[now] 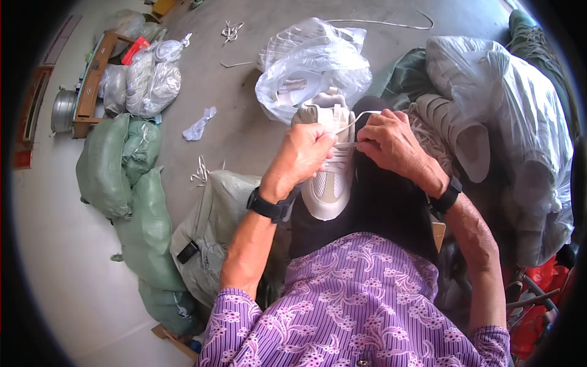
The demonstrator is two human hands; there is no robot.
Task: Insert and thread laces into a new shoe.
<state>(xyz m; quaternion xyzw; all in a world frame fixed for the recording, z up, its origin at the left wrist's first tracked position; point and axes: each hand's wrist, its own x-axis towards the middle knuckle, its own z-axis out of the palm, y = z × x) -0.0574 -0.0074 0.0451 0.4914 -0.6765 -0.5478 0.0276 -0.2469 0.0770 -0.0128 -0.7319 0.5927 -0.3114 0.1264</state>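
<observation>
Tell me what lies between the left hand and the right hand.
In the head view, white lace stretches across the gap between the left hand and the right hand, with part of the pale shoe beneath it.

The place looks like a shoe workshop, or a storeroom used as one: a shoe (328, 192) rests on the person's lap (385, 205), more shoes (449, 119) lie against a clear bag (474, 67) at the right, stray laces (231, 32) litter the grey floor (214, 85), and stuffed sacks (143, 229) crowd the left.
</observation>
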